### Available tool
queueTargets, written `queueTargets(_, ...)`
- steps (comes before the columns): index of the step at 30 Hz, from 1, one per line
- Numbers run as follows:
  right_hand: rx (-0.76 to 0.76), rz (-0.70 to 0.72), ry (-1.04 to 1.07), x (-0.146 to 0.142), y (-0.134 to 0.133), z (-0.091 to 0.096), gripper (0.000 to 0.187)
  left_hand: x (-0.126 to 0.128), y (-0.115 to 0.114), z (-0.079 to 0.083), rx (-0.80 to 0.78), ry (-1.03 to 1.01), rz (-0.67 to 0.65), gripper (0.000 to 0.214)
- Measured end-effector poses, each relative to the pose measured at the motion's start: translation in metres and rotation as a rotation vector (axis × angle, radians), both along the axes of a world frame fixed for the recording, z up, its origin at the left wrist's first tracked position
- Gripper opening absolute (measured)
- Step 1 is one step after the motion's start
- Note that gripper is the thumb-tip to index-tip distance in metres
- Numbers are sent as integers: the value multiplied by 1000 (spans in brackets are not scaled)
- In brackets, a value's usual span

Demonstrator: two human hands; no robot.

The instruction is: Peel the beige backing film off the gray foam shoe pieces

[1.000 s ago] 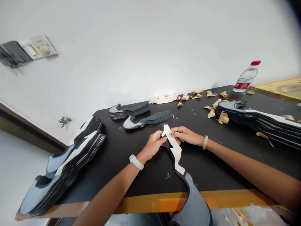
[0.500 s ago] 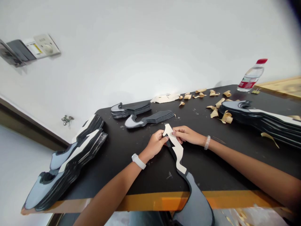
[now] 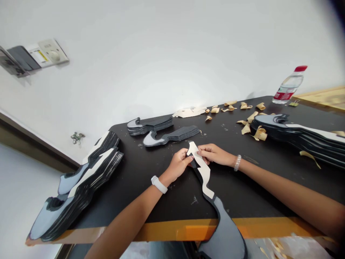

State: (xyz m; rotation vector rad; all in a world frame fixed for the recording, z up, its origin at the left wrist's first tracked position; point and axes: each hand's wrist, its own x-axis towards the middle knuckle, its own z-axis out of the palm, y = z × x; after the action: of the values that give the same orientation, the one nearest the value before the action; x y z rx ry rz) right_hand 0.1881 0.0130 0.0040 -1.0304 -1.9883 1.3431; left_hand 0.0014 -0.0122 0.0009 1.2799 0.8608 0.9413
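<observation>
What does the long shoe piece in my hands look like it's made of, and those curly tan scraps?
Shoe piece: thin flexible sheet, perhaps synthetic leather or fabric, matte; it bends over the table edge. Scraps: probably backing paper, tan, matte, curled into loops.

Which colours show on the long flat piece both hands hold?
Piece: cream, black, grey; head view.

Your left hand point(image 3: 179, 166) and right hand point(image 3: 214, 154) pinch the far tip of a long shoe panel point(image 3: 205, 176) on the black tabletop point(image 3: 151, 180); paper curls point(image 3: 252, 124), probably peeled backing, litter beyond.
</observation>
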Motion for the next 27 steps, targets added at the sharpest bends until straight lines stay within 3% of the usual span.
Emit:
queueTargets(8,55,8,-40,2,1,-1,34,0,-1,2,-28,1,-24,19)
queueTargets(21,63,-1,-46,-2,-4,3,40,-1,1,0,-29,-70,-32,37)
queueTargets(27,78,-8,-55,-1,-4,2,47,-1,0,-2,37,35,-46,29)
